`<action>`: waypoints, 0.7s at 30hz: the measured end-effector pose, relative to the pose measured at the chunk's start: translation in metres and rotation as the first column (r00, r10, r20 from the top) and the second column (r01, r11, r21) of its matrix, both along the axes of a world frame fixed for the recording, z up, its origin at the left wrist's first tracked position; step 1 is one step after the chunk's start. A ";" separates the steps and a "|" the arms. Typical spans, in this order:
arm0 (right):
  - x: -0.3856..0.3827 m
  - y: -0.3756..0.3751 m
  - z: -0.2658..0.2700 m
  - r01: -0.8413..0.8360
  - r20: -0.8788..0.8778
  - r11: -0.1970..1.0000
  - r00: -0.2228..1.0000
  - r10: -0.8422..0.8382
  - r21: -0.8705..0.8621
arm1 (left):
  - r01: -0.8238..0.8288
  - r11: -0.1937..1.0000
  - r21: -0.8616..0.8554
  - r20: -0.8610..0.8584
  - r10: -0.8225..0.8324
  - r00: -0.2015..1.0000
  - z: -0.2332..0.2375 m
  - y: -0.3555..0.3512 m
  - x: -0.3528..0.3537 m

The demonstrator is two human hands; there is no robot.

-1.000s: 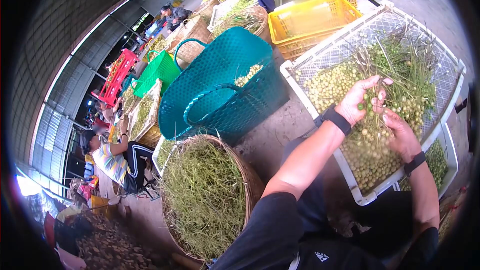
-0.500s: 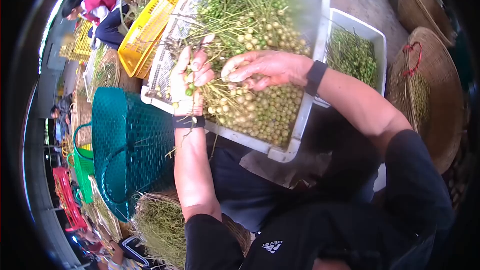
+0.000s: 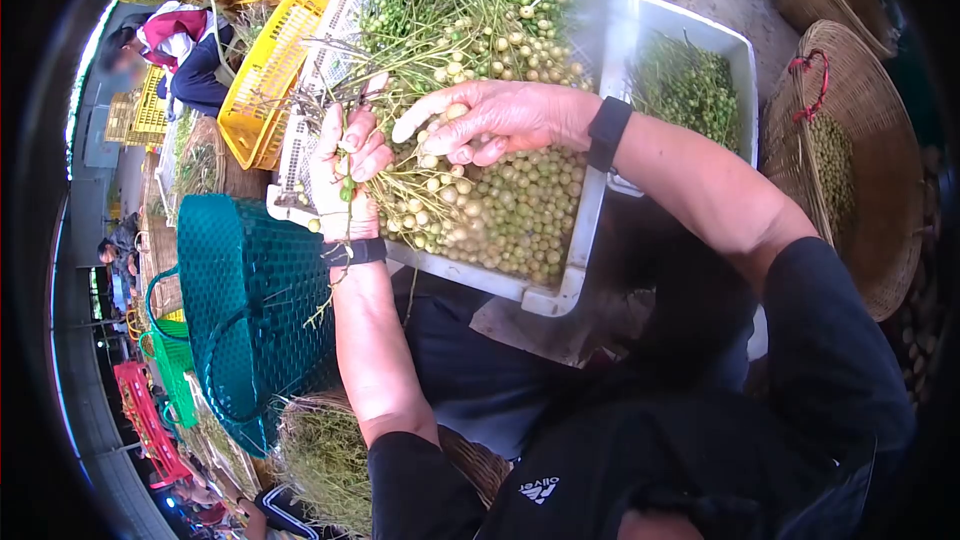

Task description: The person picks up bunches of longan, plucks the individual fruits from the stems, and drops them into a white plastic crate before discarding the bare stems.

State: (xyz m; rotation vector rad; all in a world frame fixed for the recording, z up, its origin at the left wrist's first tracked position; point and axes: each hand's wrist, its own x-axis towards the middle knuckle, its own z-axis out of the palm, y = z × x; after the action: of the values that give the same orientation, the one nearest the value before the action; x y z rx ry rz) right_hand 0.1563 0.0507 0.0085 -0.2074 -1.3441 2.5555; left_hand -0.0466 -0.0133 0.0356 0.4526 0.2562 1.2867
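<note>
A white plastic tray (image 3: 560,292) holds loose round yellow-green fruits (image 3: 525,215) at its near end and green-stemmed bunches (image 3: 450,0) farther back. Over its left side my left hand (image 3: 345,155) is wrapped round a bunch of thin stems, with small green fruits by the fingers and twigs hanging past the wrist. Just right of it, my right hand (image 3: 490,122) has thumb and fingers closed around a pale fruit of that bunch. Fruited stems (image 3: 415,195) spread below both hands, over the loose fruits.
Right of the tray stand a white bin (image 3: 745,80) of green fruits and a wicker basket (image 3: 890,190). To the left are a teal woven basket (image 3: 250,300), a yellow crate (image 3: 265,80) and a seated person (image 3: 195,55). A heap of stems (image 3: 330,460) lies below.
The whole view has shifted, so the tray and baskets appear farther left. My right hand's fingers have come closer round a pale fruit; my left hand keeps its hold on the stems.
</note>
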 end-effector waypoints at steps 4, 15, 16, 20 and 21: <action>-0.006 0.002 -0.007 0.040 0.028 0.999 0.999 -0.040 0.009 | -0.041 0.999 -0.009 -0.045 0.040 0.998 0.003 -0.002 0.004; 0.005 0.006 0.001 0.104 -0.004 0.994 0.995 -0.104 0.014 | -0.029 0.999 -0.031 0.025 0.029 0.999 0.000 0.001 -0.002; 0.003 0.005 -0.002 0.103 0.021 0.994 0.994 -0.104 0.018 | -0.024 0.999 -0.021 0.025 0.024 0.999 -0.001 0.002 -0.003; -0.005 -0.001 -0.005 0.220 0.078 0.966 0.970 -0.231 0.134 | -0.028 0.999 -0.016 0.014 0.028 1.000 -0.001 0.001 0.000; -0.005 -0.001 -0.004 0.253 0.148 0.931 0.943 -0.299 0.264 | -0.027 0.999 -0.017 0.013 0.027 1.000 -0.001 0.000 -0.001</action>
State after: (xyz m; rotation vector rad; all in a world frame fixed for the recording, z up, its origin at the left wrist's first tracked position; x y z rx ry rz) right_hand 0.1512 0.0495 0.0045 -0.5599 -1.5528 2.1608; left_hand -0.0473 -0.0128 0.0346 0.4272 0.2623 1.3129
